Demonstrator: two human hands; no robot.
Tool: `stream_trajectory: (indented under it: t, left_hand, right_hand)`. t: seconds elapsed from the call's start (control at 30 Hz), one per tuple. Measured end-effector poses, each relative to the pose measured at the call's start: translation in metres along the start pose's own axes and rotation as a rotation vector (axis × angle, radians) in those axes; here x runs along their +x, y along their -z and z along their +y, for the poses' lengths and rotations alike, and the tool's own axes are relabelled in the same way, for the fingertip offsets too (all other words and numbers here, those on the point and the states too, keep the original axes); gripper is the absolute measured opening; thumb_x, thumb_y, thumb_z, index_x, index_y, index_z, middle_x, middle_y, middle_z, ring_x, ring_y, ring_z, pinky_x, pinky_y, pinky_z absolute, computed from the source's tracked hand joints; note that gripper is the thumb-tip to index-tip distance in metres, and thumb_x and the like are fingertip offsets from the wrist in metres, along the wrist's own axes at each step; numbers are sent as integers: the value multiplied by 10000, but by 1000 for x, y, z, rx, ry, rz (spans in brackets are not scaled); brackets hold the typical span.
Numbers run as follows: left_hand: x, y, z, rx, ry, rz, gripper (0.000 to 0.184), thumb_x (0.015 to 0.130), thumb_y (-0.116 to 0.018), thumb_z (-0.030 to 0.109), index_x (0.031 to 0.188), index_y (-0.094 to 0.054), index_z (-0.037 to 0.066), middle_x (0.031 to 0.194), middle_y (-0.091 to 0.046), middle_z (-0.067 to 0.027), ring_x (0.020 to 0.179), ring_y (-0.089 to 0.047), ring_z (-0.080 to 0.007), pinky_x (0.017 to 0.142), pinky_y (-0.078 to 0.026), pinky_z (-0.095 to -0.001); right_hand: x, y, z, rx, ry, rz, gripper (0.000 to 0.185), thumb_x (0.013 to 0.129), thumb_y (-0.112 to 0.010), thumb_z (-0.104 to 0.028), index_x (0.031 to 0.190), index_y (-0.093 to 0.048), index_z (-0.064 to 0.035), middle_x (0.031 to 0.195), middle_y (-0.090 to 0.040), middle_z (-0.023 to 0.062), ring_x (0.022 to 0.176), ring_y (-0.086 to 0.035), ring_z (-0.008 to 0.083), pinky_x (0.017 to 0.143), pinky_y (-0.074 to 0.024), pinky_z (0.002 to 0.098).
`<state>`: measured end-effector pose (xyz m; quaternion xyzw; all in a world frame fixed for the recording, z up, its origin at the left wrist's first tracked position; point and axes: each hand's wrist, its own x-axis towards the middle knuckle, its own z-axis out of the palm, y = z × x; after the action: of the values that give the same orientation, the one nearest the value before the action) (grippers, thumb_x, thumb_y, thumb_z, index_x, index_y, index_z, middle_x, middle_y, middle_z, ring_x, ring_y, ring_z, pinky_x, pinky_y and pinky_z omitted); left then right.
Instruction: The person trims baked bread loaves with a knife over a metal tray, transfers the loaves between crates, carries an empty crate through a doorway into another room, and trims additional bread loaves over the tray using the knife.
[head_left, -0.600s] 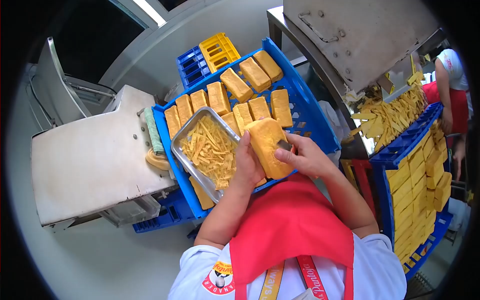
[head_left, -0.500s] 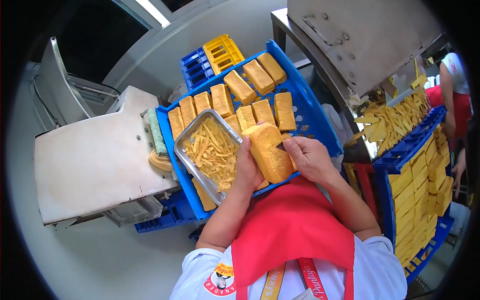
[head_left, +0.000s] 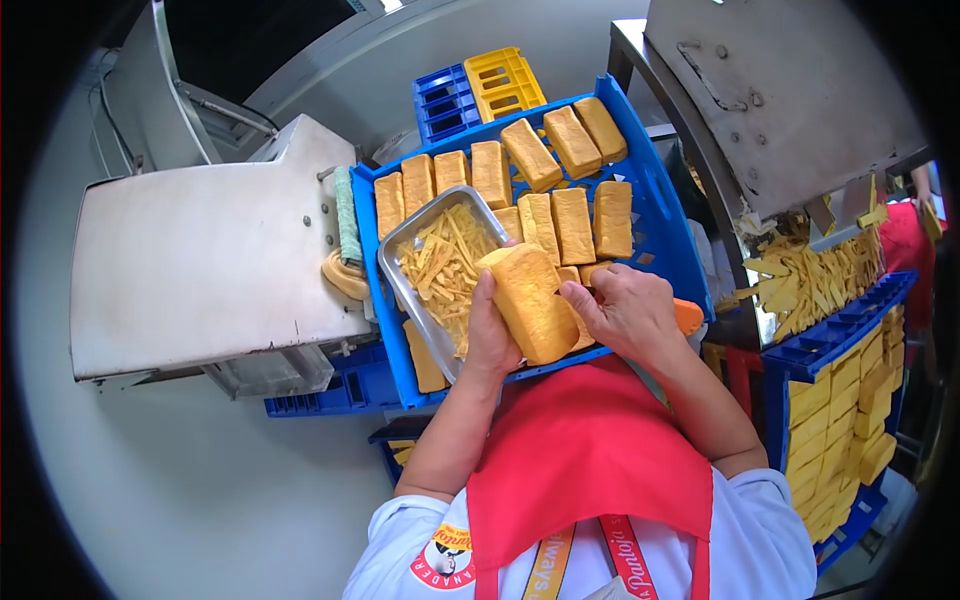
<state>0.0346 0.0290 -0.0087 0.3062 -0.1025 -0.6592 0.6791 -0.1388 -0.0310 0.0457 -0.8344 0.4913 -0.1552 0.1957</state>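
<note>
My left hand (head_left: pixel 492 335) holds a golden-yellow bread loaf (head_left: pixel 535 305) by its side, tilted in front of my apron. Closed round a knife, my right hand (head_left: pixel 635 310) is at the loaf's right edge. The knife's orange handle (head_left: pixel 688 317) sticks out behind that hand; its blade is hidden. Beside my left hand, a metal tray (head_left: pixel 412 308) of yellow crust strips (head_left: pixel 445 260) rests on the blue crate (head_left: pixel 665 215). More loaves (head_left: pixel 572 225) lie in rows in that crate, some partly hidden by my hands.
A white metal machine (head_left: pixel 200 260) stands at left with a green cloth roll (head_left: pixel 347 215). At right are a steel machine (head_left: pixel 780 100), a heap of strips (head_left: pixel 820 275) and a blue crate (head_left: pixel 840 320) of yellow pieces. A person in a red apron (head_left: pixel 905 245) is at far right.
My view has shifted, so the crate and machines sit differently in it. My right hand has turned; the dark blade seen against the loaf is now hidden, and the orange handle shows.
</note>
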Motion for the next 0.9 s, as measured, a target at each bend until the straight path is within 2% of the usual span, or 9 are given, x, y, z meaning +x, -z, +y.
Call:
stream_trajectory:
  t: [0.2, 0.27, 0.4, 0.47, 0.67, 0.8, 0.9]
  left_hand:
    - [-6, 4, 3, -30, -2, -46, 623, 995, -420, 533, 1437, -414, 95, 1300, -573, -95, 1164, -574, -239, 1015, -458, -415]
    - [-6, 5, 4, -21, -1, -17, 624, 992, -429, 534, 1433, -416, 92, 1294, -574, -98, 1159, -576, -242, 1013, -460, -414]
    - [-8, 6, 6, 6, -5, 16, 623, 986, -455, 527, 1423, -416, 85, 1296, -568, -106, 1164, -571, -242, 1013, -460, -410]
    - [-8, 4, 6, 12, -11, 13, 621, 986, -459, 523, 1423, -413, 84, 1302, -563, -106, 1171, -566, -241, 1017, -458, -409]
    - [-8, 5, 6, 11, -15, -6, 624, 986, -465, 519, 1429, -403, 84, 1315, -551, -106, 1187, -555, -237, 1026, -451, -410]
    - [-8, 4, 6, 24, -18, -40, 626, 992, -442, 528, 1436, -398, 89, 1313, -552, -106, 1184, -557, -240, 1018, -459, -414]
    - [-7, 4, 7, 54, -9, -6, 626, 999, -412, 537, 1438, -397, 91, 1311, -553, -111, 1173, -564, -247, 1008, -469, -417]
  right_hand:
    - [5, -4, -3, 27, 60, -63, 593, 865, -579, -594, 669, -697, -47, 609, -634, 149, 600, -653, 325, 532, -503, 440]
    - [8, -6, 2, 214, -55, -270, 604, 874, -585, -591, 658, -647, -30, 644, -606, 159, 584, -625, 338, 538, -467, 449]
    - [8, -2, -9, 232, -56, -242, 574, 885, -589, -545, 677, -649, -14, 632, -597, 167, 600, -623, 347, 548, -462, 459]
    - [8, -8, -11, 170, 87, -90, 556, 879, -578, -551, 642, -649, -53, 591, -623, 145, 589, -642, 335, 545, -493, 449]
    - [9, -13, -12, 117, 152, -61, 558, 871, -584, -554, 620, -630, -58, 582, -619, 145, 571, -636, 338, 533, -487, 449]
    - [11, -18, -9, 146, 162, -119, 577, 853, -598, -570, 603, -630, -52, 565, -610, 147, 549, -630, 341, 520, -481, 444]
    - [12, -15, -8, 315, 36, -226, 592, 841, -606, -581, 595, -635, -43, 551, -602, 151, 535, -625, 345, 509, -476, 440]
